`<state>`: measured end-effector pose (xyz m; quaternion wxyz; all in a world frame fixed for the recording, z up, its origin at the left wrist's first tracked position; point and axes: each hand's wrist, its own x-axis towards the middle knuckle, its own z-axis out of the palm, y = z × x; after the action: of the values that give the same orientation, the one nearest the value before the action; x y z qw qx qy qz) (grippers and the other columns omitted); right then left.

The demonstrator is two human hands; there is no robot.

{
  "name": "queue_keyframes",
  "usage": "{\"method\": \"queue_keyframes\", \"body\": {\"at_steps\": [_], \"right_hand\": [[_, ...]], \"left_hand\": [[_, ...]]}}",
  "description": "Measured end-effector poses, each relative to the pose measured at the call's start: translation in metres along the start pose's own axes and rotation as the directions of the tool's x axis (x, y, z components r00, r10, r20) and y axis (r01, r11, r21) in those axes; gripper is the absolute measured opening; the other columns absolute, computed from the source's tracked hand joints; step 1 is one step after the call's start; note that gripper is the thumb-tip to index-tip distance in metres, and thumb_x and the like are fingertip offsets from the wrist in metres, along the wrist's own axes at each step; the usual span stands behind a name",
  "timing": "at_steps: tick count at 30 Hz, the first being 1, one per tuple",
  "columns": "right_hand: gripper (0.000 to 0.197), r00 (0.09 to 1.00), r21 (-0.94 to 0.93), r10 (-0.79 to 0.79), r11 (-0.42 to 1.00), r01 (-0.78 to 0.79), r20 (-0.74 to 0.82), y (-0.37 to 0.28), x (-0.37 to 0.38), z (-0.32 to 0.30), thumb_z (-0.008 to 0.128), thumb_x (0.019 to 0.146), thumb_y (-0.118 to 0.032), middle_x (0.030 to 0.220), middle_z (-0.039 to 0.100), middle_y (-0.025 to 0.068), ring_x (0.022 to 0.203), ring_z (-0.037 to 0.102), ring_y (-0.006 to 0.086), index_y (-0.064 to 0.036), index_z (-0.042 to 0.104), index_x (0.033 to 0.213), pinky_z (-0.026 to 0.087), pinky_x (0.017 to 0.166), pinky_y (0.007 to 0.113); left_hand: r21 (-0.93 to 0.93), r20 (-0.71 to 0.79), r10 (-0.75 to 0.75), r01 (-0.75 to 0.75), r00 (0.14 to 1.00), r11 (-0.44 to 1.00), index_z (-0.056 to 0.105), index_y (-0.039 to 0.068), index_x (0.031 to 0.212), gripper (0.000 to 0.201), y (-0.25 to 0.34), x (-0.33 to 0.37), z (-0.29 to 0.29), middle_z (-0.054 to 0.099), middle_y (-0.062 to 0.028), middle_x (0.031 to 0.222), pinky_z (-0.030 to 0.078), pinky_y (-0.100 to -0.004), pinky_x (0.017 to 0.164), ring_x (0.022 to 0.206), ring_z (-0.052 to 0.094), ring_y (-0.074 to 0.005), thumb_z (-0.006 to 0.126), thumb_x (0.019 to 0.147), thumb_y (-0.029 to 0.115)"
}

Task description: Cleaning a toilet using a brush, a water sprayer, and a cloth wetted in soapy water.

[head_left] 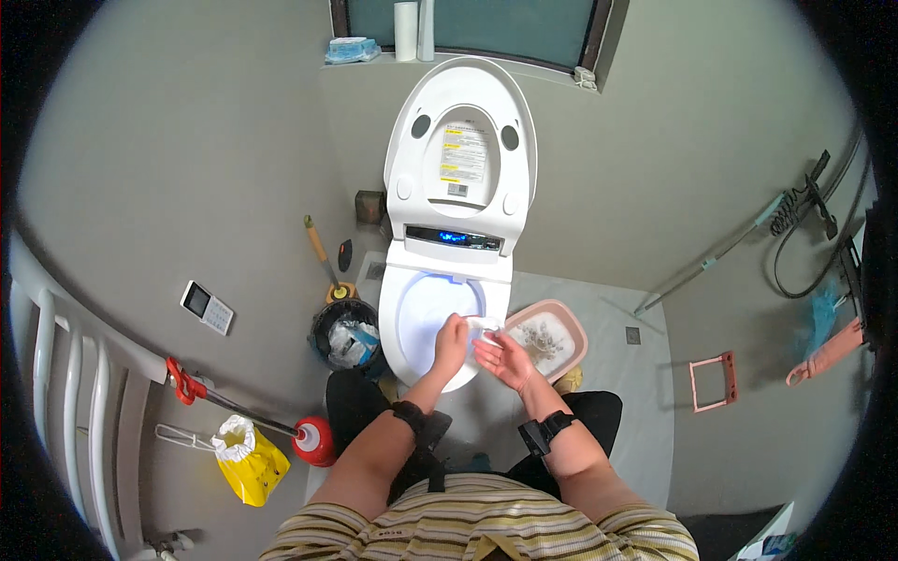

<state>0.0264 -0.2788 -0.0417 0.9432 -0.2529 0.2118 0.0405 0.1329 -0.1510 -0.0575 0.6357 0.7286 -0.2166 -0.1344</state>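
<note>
My left hand (450,345) is closed above the front of the white toilet bowl (412,327), its fingertips at a small, thin white thing (484,323). This thing looks like a piece of tissue or film, too small to tell which. Palm up, my right hand (505,361) lies just right of it with fingers partly stretched, close to or touching the white thing's lower side. Both hands are near the bowl's right rim. The toilet lid and seat (514,178) stand raised, and a blue display (454,238) glows on the panel below them.
Right of the bowl sits a pink basin (582,337) with white, grey-specked contents. On the left are a black bin (323,327) with a bag, a wooden-handled brush (318,245), a red plunger (314,441) and a yellow bag (251,466). A shower hose (781,271) hangs right.
</note>
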Motion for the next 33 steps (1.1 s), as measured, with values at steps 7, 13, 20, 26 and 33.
{"method": "queue_keyframes", "body": {"at_steps": [7,13,20,26,33], "right_hand": [[0.038,0.932,0.028,-0.207,0.974,0.225,-0.299,0.037,0.026,-0.016,0.043,0.102,-0.028,0.130,0.053,0.0117,0.119,0.053,0.0269,-0.0125,0.044,0.137,0.047,0.097,0.046],[0.038,0.997,0.224,-0.070,0.973,0.061,0.033,0.052,0.030,-0.002,0.038,0.101,-0.027,0.128,0.056,0.0124,0.122,0.051,0.0277,-0.0089,0.047,0.133,0.041,0.103,0.047],[0.038,0.914,0.228,-0.262,0.913,0.340,-0.311,0.019,0.026,-0.025,0.034,0.102,-0.023,0.132,0.057,0.0132,0.121,0.053,0.0256,-0.0040,0.047,0.132,0.042,0.104,0.041],[0.023,0.911,-0.523,-0.316,0.841,0.139,-0.266,0.020,0.045,-0.059,0.065,0.090,-0.018,0.097,0.067,0.0031,0.083,0.059,0.0114,-0.0032,0.066,0.108,0.047,0.074,0.025],[0.009,0.852,-0.821,-0.467,0.565,0.083,-0.235,0.012,0.066,-0.023,0.072,0.085,-0.009,0.075,0.063,-0.0031,0.061,0.052,0.0064,-0.0032,0.065,0.087,0.042,0.059,0.022]], "left_hand": [[0.332,0.178,0.212,-0.261,0.961,0.906,0.054,0.002,0.115,0.030,0.043,-0.023,0.010,0.057,-0.0152,0.121,0.044,-0.0400,0.099,0.115,0.056,-0.0299,0.059,0.091,0.018],[-0.758,0.398,-0.076,0.374,0.914,0.534,0.042,0.001,0.135,0.038,0.009,-0.019,0.025,0.047,-0.0123,0.140,0.035,-0.0401,0.110,0.135,0.040,-0.0238,0.046,0.102,0.020],[-0.314,0.490,-0.172,0.357,0.855,0.880,0.044,0.004,0.138,0.047,-0.045,-0.019,-0.002,0.054,-0.0087,0.134,0.042,-0.0335,0.101,0.122,0.051,-0.0180,0.057,0.097,0.025],[-0.180,0.280,-0.272,0.329,0.921,0.927,0.061,0.000,0.119,0.044,-0.047,-0.006,-0.006,0.067,-0.0095,0.106,0.049,-0.0276,0.080,0.093,0.062,-0.0134,0.074,0.085,0.025],[-0.085,0.199,-0.249,0.270,0.948,0.959,0.070,-0.001,0.087,0.022,-0.025,0.016,-0.031,0.068,-0.0021,0.080,0.045,-0.0244,0.061,0.070,0.059,-0.0071,0.077,0.081,0.018]]}}
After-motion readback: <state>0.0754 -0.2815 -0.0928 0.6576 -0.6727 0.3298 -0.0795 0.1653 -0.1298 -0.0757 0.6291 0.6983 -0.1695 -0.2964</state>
